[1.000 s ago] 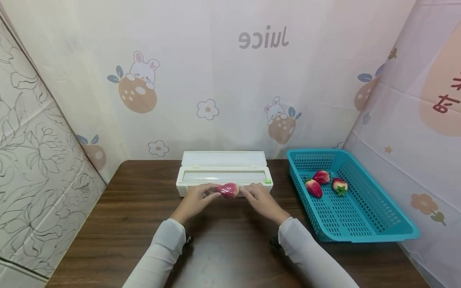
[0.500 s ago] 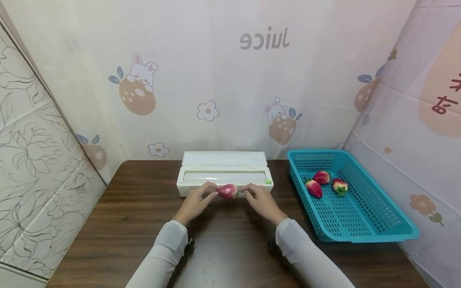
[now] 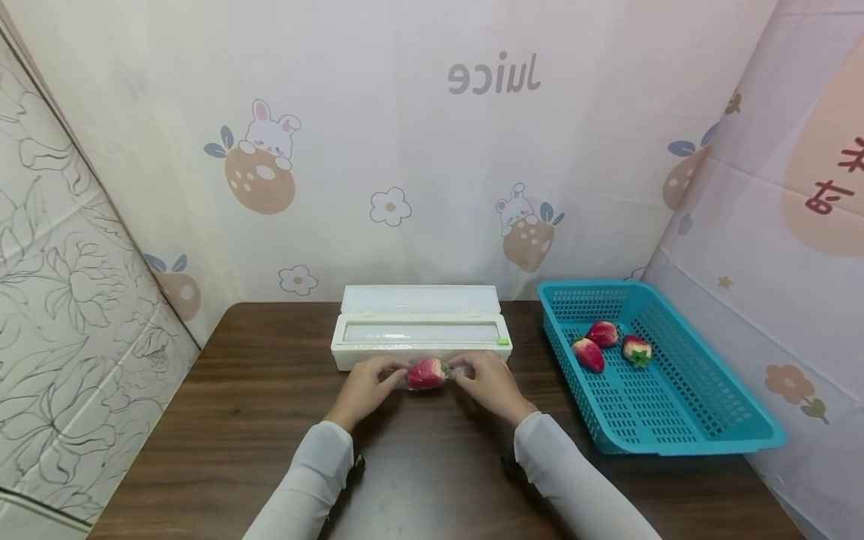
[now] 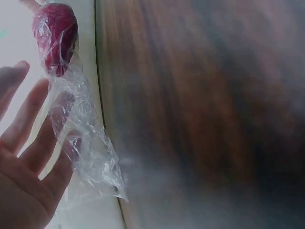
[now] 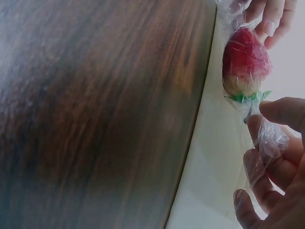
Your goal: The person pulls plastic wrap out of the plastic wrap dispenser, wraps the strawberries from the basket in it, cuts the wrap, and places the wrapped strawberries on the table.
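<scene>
In the head view, a strawberry in clear plastic wrap lies sideways between my hands, in front of a white cling film dispenser. My right hand pinches the bunched wrap beside the green leaves, thumb over index finger, the other fingers loosely bent behind it. At the pointed end is my left hand. Its fingers look spread and nearly straight in the left wrist view, the thumb apart from them. A crumpled tail of wrap lies across those fingers.
On the right stands a blue perforated basket with several strawberries, among them one strawberry near its left wall. The dispenser's lid is raised, and a green slider sits at its right end. A dark wood table carries everything.
The wrapped strawberry has come slightly down and toward me, away from the dispenser's front, and has turned a little. Both hands have moved with it. The basket and dispenser have stayed put.
</scene>
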`<state>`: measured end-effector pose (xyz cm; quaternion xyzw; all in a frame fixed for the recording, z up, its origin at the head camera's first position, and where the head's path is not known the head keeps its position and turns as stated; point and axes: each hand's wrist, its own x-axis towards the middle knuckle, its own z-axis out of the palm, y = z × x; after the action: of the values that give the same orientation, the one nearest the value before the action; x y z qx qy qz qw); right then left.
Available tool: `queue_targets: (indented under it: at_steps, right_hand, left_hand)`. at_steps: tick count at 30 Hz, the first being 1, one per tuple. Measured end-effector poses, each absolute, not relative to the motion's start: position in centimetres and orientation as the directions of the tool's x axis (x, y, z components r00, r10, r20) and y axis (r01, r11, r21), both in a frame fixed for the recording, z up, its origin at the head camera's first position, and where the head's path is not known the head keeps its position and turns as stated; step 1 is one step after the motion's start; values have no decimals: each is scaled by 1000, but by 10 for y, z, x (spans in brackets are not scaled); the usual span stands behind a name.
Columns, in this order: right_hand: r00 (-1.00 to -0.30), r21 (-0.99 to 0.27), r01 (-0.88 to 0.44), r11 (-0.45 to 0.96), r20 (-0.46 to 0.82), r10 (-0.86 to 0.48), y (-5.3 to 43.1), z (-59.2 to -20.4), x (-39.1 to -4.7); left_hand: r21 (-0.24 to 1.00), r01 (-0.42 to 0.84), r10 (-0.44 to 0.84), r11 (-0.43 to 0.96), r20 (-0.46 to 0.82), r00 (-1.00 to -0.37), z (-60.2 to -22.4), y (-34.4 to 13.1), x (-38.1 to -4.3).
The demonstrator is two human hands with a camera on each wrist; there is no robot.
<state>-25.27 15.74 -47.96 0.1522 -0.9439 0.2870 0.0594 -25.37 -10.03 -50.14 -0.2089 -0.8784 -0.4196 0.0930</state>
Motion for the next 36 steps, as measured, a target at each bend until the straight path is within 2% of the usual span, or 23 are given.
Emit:
queue_targets:
  at_steps: [3,6,11,17,21,25,28,32,36]
  right_hand:
    - [-952,-551,-307,776,190,-242,158,-480,-254]
    - [-957,-595,-291,749,179,-230,158,-480,-255]
    - [-953,-634,-303,711,194,-233,158,-480,-257]
    - [-940,-530,-340,777,176,-291,155,-478,-254]
    - [-946,-479,-323,816,175,-272,152,-481,-254]
    - [-946,-491,-323,809,193,-260,152,-484,-255]
    - [-943,-545,-333,770,205,-262,158,-482,-251]
    - [-924,-601,-376,705,300,-237,174,-467,-249]
    - [-915,-580,-372,725,360,-181,198,-447,-255]
  left_hand:
    - [687,473,368,552,309,-877,-502,-97,-254]
    - [631,485,425,605,260,-867,-502,-92,-255]
    - [544,472,419,693,229,-879,-503,-84,-257]
    - [592,475,405,651,258,-877,-499,-84,-258]
    - [620,473,405,627,259,-877,-498,-87,-257]
    - [603,485,394,633,288,-873,-501,-88,-256]
    - [606,487,375,630,312,-873,-502,-88,-256]
    - [627,476,352,617,321,-879,-503,-89,-257]
    - [632,468,346,618,316,-884,-503,-91,-258]
